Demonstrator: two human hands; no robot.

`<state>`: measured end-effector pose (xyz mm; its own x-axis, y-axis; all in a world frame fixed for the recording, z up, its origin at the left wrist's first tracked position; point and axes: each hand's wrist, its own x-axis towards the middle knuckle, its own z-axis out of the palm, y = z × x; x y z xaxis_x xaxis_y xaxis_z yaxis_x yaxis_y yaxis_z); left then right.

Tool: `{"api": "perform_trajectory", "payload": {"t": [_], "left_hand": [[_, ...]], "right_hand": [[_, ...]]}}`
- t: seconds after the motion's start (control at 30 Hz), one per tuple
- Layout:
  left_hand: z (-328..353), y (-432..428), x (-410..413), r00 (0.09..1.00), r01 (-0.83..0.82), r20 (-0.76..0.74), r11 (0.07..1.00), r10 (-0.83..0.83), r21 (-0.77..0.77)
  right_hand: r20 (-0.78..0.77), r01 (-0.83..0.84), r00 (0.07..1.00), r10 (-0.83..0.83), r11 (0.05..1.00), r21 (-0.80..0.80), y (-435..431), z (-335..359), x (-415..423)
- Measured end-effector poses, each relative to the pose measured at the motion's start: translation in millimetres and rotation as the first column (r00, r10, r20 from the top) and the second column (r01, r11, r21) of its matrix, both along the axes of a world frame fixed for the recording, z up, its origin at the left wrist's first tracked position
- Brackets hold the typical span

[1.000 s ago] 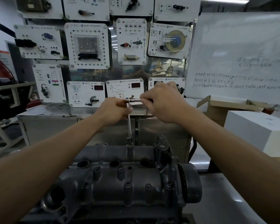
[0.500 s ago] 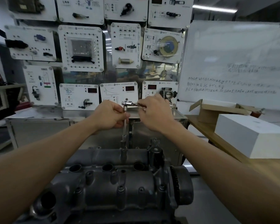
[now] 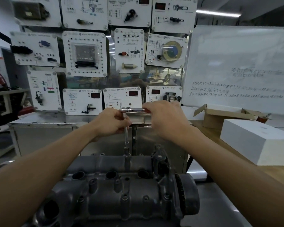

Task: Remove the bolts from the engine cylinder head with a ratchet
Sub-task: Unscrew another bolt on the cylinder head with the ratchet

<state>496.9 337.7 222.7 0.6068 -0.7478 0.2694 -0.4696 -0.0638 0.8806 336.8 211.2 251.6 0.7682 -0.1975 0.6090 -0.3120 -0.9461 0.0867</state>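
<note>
Clasping the ratchet (image 3: 132, 110) with the right hand (image 3: 164, 119), left hand (image 3: 112, 122) pinches extension (image 3: 126, 138).

The engine cylinder head (image 3: 121, 190) lies nearest, low in the middle. An extension bar (image 3: 126, 135) stands upright on its far edge, with the ratchet (image 3: 132, 110) level across the bar's top. The left hand (image 3: 112, 122) holds the bar under the ratchet's head, and the right hand (image 3: 166, 117) grips the handle to the right. Behind them a metal cabinet (image 3: 43, 136) carries training panels (image 3: 84, 54), while on the right a whiteboard (image 3: 236, 66) stands behind a table (image 3: 277, 173) where an open cardboard box (image 3: 223, 117) sits behind a closed box (image 3: 259, 141).
</note>
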Motion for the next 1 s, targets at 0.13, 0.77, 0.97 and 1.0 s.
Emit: {"api": "perform_trajectory", "payload": {"t": [0.13,0.77,0.97,1.0], "left_hand": [[0,-5,-6,0.984,0.175,0.008,0.983,-0.176,0.048],[12,4,-11,0.900,-0.043,0.435,0.996,0.002,0.083],[46,51,16,0.413,-0.458,0.901,0.885,0.132,0.081],[45,52,18,0.359,-0.486,0.933,0.854,0.004,0.183]], "right_hand": [[-0.051,-0.017,0.998,0.027,0.982,0.187,-31,-7,34],[0.391,-0.503,0.864,0.317,0.532,0.681,14,-20,60],[0.504,-0.527,0.795,0.337,-0.028,0.849,16,-29,65],[0.495,-0.498,0.802,0.334,-0.086,0.863,14,-30,66]]}}
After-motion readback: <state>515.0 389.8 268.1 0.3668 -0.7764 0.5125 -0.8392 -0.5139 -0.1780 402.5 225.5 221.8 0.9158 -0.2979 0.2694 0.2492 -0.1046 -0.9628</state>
